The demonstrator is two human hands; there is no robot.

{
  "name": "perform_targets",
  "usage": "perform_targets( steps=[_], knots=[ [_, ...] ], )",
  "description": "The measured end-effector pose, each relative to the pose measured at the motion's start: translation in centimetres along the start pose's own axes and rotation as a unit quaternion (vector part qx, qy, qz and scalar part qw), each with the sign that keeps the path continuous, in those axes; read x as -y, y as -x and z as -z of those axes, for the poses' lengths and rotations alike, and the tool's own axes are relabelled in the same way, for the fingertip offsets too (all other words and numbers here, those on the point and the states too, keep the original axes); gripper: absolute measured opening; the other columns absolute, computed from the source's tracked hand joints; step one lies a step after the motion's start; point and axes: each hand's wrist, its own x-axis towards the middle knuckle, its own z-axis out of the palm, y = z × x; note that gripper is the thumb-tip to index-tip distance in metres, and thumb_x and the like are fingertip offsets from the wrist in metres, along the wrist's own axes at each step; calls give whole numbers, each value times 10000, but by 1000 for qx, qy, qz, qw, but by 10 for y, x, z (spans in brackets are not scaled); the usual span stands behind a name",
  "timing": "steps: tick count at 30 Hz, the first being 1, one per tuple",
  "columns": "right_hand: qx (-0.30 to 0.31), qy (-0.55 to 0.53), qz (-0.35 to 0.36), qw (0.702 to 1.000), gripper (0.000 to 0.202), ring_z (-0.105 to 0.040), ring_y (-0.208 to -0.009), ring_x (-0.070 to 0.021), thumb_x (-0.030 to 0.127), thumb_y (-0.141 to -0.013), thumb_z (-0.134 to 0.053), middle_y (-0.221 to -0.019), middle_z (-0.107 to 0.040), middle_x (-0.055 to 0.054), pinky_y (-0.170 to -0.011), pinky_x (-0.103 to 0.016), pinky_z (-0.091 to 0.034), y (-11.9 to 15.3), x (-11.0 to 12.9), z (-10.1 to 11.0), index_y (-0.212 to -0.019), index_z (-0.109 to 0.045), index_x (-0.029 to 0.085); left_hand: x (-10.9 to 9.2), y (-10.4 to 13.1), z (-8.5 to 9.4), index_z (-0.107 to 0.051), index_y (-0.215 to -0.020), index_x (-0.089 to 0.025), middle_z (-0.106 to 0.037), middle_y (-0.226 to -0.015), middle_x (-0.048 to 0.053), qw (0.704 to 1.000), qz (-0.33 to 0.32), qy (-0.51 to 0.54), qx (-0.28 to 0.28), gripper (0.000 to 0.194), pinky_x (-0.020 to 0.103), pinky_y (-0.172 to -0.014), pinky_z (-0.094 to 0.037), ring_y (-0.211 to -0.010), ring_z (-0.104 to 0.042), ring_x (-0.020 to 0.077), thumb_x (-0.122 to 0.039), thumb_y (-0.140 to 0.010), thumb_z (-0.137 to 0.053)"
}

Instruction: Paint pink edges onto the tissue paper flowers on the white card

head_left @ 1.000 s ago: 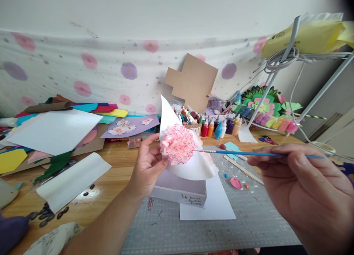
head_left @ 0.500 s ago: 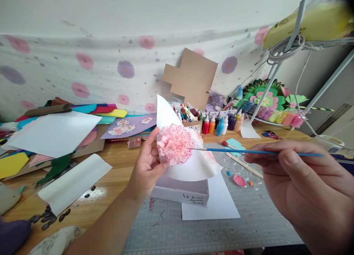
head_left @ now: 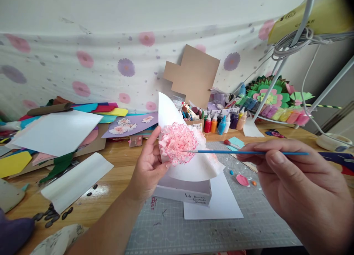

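My left hand (head_left: 151,166) grips the left edge of a curved white paper sheet (head_left: 190,173), thumb in front. On that sheet sits a ruffled pink and white flower (head_left: 178,142) with darker pink petal edges, and paler petals show behind it. Pinched between the thumb and fingers of my right hand (head_left: 293,185) is a thin blue paintbrush (head_left: 229,151), held level. Its fine tip lies over the middle of the flower; whether it touches the petals I cannot tell. Below the sheet stands a shallow white box (head_left: 184,196) with handwriting on its side.
A white paper (head_left: 221,207) lies on the grey cutting mat (head_left: 155,233). Paint bottles (head_left: 222,125) stand behind, with a brown cardboard piece (head_left: 193,76) leaning on the curtain. Coloured sheets (head_left: 61,133) are piled at left. A pink blob (head_left: 242,180) sits near my right hand.
The paintbrush and my right hand have moved a little to the left, bringing the tip further over the flower. My left hand keeps its hold, and the view has shifted slightly.
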Motion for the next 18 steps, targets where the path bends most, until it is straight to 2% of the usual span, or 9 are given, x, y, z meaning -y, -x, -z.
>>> perform_targets(
  steps=[10,15,18],
  knots=[
    [3,12,9,1000,57,-751,-785,-139,293,-821,-750,-861,-775,-1,-761,-216,-628,1,-2,7,-868,-758,260,-1,0,-1,-490,-1438,-468,-675,-1320,1,1000,-3,-7,-14,759,284,-884,-574,-1130,-671,216,-149,-811,-776],
    [-8,37,49,998,85,-750,-842,-174,243,-856,-699,-915,-767,-23,-790,-273,-632,2,0,4,-920,-755,250,0,0,-2,-483,-1435,-486,-685,-1301,-17,1000,-1,2,-5,762,254,-881,-565,-1109,-680,192,-145,-820,-774],
    [-23,53,74,996,98,-748,-847,-219,272,-801,-745,-876,-770,-26,-797,-350,-646,8,-4,7,-897,-766,266,0,1,-2,-500,-1428,-475,-700,-1270,-8,1000,-9,0,-9,756,254,-856,-574,-1036,-705,185,-143,-811,-784]
  ],
)
